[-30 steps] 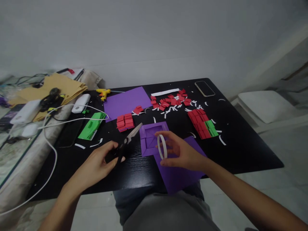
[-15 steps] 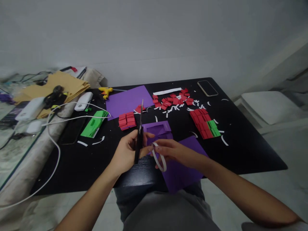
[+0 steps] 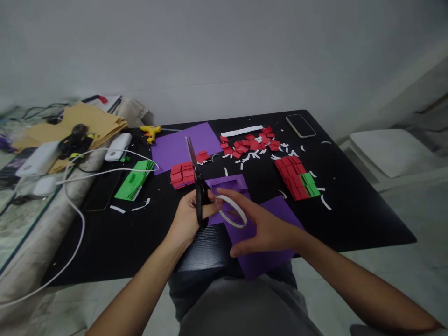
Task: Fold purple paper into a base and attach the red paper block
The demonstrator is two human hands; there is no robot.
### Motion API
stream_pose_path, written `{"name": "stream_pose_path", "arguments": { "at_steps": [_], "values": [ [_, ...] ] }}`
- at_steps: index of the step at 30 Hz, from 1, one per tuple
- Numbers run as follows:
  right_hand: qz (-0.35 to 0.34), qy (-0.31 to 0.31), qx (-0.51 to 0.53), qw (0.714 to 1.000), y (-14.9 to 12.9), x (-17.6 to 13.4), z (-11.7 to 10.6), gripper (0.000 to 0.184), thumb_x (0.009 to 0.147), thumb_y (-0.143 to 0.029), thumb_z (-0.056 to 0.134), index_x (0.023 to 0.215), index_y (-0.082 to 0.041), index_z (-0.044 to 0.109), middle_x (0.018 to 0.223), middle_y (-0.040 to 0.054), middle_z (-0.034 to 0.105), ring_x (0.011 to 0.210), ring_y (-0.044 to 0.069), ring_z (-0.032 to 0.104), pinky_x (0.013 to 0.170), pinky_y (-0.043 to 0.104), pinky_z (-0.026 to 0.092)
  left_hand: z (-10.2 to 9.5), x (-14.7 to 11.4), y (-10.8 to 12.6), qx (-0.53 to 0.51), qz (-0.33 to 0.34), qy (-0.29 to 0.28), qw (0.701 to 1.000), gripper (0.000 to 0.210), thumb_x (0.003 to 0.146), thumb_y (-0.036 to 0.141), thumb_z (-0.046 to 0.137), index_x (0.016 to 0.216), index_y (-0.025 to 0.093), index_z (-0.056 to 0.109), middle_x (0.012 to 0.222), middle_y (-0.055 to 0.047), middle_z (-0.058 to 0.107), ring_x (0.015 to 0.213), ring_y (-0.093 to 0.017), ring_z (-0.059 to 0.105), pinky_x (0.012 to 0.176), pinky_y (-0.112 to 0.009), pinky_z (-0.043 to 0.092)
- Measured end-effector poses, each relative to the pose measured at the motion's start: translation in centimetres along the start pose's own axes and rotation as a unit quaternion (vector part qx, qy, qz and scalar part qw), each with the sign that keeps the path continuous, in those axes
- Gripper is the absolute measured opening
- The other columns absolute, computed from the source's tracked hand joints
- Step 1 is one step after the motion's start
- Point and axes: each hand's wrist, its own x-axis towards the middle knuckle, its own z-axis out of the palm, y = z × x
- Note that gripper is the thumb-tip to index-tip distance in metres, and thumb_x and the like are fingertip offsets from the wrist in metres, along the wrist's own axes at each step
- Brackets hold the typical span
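My left hand [image 3: 185, 217] is closed around black-handled scissors [image 3: 199, 179], whose blades point up and away. Its thumb and finger also pinch the edge of a thin white ring, which looks like a roll of tape [image 3: 240, 212]. Around the roll's far side curves my right hand [image 3: 268, 226], with thumb and fingers spread wide; fingertip contact with the roll is unclear. Below the hands are a folded purple paper piece [image 3: 242, 183] and a purple sheet [image 3: 280, 212], partly hidden by the right hand.
Red paper pieces [image 3: 254, 143] and white strips lie scattered at the back. Red-and-green folded stacks [image 3: 292, 177], a red stack [image 3: 182, 175] and a green stack [image 3: 135, 181] surround the hands. A yellow glue gun [image 3: 151, 133], phone [image 3: 301, 126] and white cable [image 3: 84, 224] are also there.
My right hand has loosened from the tape roll and spread its fingers. The scissors have tilted to the left, and the roll has swung outward to the right.
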Motion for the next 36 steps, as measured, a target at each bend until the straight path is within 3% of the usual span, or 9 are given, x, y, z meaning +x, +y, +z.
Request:
{"name": "stream_pose_path", "arguments": {
  "at_steps": [5, 12, 16, 19, 22, 25, 28, 36],
  "values": [
    [-0.025, -0.029, 0.009, 0.999, -0.7, 0.0, -0.5, 0.097, 0.077, -0.031, 0.094, 0.159, -0.043, 0.042, 0.170, 0.0043, 0.040, 0.157, 0.029, 0.039, 0.126, 0.053, 0.037, 0.5, -0.1, 0.2, -0.024, -0.033, -0.017, 0.999, 0.028, 0.055, 0.022, 0.091, 0.074, 0.017, 0.071, 0.074, 0.000, 0.073, 0.073, -0.017, 0.070, 0.078, -0.029, 0.055],
    [-0.063, 0.057, -0.071, 0.994, -1.1, 0.5, 0.1, 0.080, 0.072, -0.038, 0.097, 0.143, -0.034, 0.061, 0.144, 0.0074, 0.066, 0.137, 0.031, 0.061, 0.121, 0.054, 0.044, 0.4, -0.3, -0.7, -0.021, -0.044, -0.028, 0.998, 0.030, 0.057, 0.023, 0.093, 0.078, 0.016, 0.073, 0.075, 0.000, 0.072, 0.072, -0.016, 0.068, 0.073, -0.028, 0.054],
    [-0.048, 0.096, -0.040, 0.993, -1.0, 0.6, 0.3, 0.076, 0.070, -0.038, 0.098, 0.137, -0.030, 0.063, 0.139, 0.0089, 0.067, 0.129, 0.030, 0.065, 0.114, 0.050, 0.051, -0.8, -0.4, -0.5, 0.054, 0.017, 0.001, 0.998, 0.035, 0.060, 0.028, 0.095, 0.082, 0.018, 0.071, 0.085, 0.000, 0.074, 0.076, -0.015, 0.068, 0.074, -0.026, 0.053],
    [0.005, 0.123, -0.016, 0.992, -0.7, 0.7, 0.3, 0.071, 0.069, -0.040, 0.098, 0.131, -0.027, 0.065, 0.128, 0.0086, 0.070, 0.110, 0.026, 0.071, 0.099, 0.045, 0.060, -1.6, -0.6, 0.5, 0.112, 0.067, 0.015, 0.991, 0.033, 0.067, 0.034, 0.093, 0.083, 0.018, 0.069, 0.094, -0.003, 0.076, 0.081, -0.017, 0.068, 0.075, -0.027, 0.054],
    [0.067, 0.115, 0.005, 0.991, -0.4, 1.0, 0.4, 0.062, 0.072, -0.044, 0.095, 0.124, -0.023, 0.069, 0.111, 0.0079, 0.073, 0.094, 0.023, 0.071, 0.084, 0.040, 0.061, -1.6, -1.0, 1.6, 0.155, 0.122, 0.021, 0.980, 0.030, 0.069, 0.031, 0.091, 0.083, 0.019, 0.067, 0.096, -0.004, 0.076, 0.081, -0.017, 0.067, 0.075, -0.027, 0.054],
    [0.095, 0.092, 0.014, 0.991, -0.1, 1.5, 0.6, 0.060, 0.074, -0.046, 0.092, 0.124, -0.020, 0.070, 0.102, 0.0073, 0.075, 0.087, 0.021, 0.070, 0.077, 0.037, 0.059, -1.1, -1.3, 2.1, 0.173, 0.151, -0.010, 0.973, 0.028, 0.068, 0.024, 0.091, 0.081, 0.019, 0.066, 0.097, -0.004, 0.077, 0.082, -0.017, 0.068, 0.077, -0.028, 0.055],
    [0.100, 0.080, 0.024, 0.991, 0.1, 1.6, 0.8, 0.061, 0.074, -0.046, 0.092, 0.126, -0.021, 0.070, 0.106, 0.0074, 0.075, 0.087, 0.021, 0.070, 0.078, 0.037, 0.058, -0.6, -1.2, 1.8, 0.164, 0.142, -0.030, 0.976, 0.028, 0.067, 0.023, 0.090, 0.081, 0.020, 0.067, 0.089, -0.002, 0.076, 0.078, -0.017, 0.069, 0.075, -0.028, 0.056],
    [0.091, 0.061, 0.043, 0.993, 0.5, 0.7, 0.7, 0.071, 0.073, -0.038, 0.095, 0.136, -0.026, 0.065, 0.123, 0.0086, 0.072, 0.104, 0.024, 0.071, 0.093, 0.043, 0.058, 0.1, -0.7, 1.0, 0.095, 0.113, 0.036, 0.988, 0.032, 0.065, 0.029, 0.092, 0.083, 0.020, 0.067, 0.086, -0.001, 0.076, 0.076, -0.017, 0.070, 0.075, -0.029, 0.057]
  ]
}}
